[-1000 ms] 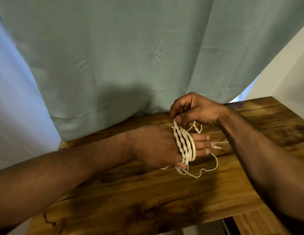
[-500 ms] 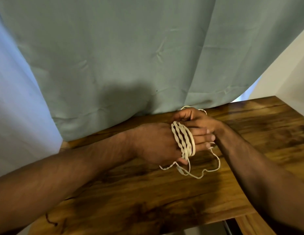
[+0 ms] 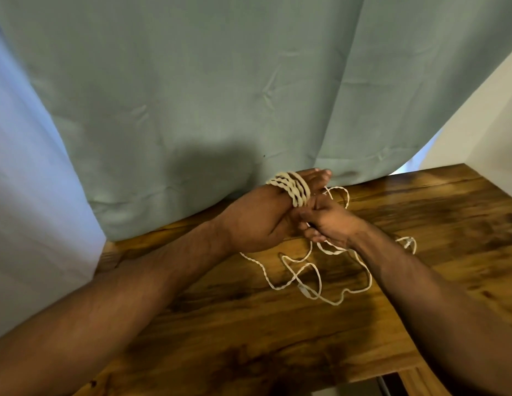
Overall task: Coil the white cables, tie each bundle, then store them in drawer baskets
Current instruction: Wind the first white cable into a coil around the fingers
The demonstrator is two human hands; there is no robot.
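A white twisted cable (image 3: 292, 188) is wound in several loops around the straight fingers of my left hand (image 3: 257, 221), which is held above the wooden table near the curtain. My right hand (image 3: 326, 221) sits just below and right of the loops, its fingers curled around the cable strand by my left palm. The rest of the cable (image 3: 317, 278) lies slack in loose curves on the table under my right forearm, with one end (image 3: 407, 242) showing to the right.
The wooden table (image 3: 277, 338) runs from the left corner to the right edge of the view. A grey-green curtain (image 3: 220, 95) hangs right behind the hands. A white wall (image 3: 483, 127) stands at the back right. The table's front edge is at the bottom right.
Both hands moved up and away toward the curtain. My left hand turned, its fingers now pointing away. My right hand dropped from above the loops to below them; more slack cable lies on the table.
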